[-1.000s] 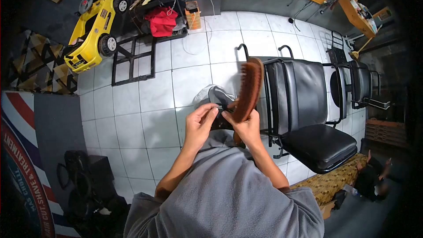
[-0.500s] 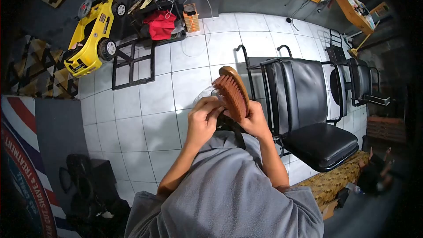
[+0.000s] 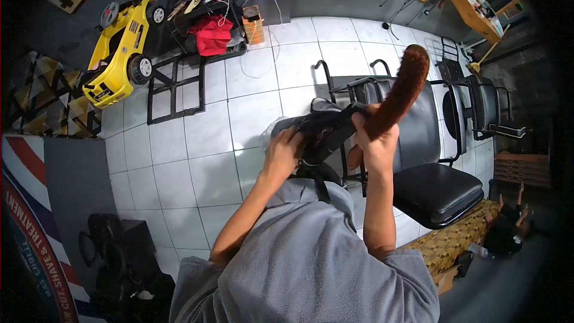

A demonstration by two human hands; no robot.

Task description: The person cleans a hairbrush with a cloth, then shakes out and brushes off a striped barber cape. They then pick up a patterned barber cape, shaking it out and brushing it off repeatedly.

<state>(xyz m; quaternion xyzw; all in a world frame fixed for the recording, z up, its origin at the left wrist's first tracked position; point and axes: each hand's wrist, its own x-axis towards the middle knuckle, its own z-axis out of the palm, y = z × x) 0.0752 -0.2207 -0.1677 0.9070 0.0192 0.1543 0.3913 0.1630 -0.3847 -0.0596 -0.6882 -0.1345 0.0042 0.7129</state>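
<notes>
In my right hand (image 3: 378, 146) is a curved brush (image 3: 408, 84) with dense reddish-brown bristles. It is raised up and to the right, in front of a black chair, and part of its wooden body shows below my fingers. My left hand (image 3: 283, 157) grips the near left side of a black pouch (image 3: 329, 134) at my waist. The pouch spreads between my two hands, and a black strap (image 3: 323, 188) runs down from it over my grey garment (image 3: 317, 251). What lies inside the pouch is too dark to make out.
Black padded chairs (image 3: 433, 194) stand to the right. A yellow toy car (image 3: 122, 54), a black metal frame (image 3: 176, 93) and a crate with red cloth (image 3: 210, 36) are at upper left. Another person (image 3: 508, 230) is low on the right, by a patterned mat (image 3: 454, 224).
My right hand has moved right and carried the brush up and away from my left hand, turning it. The black pouch has come into fuller view, with my left hand on it.
</notes>
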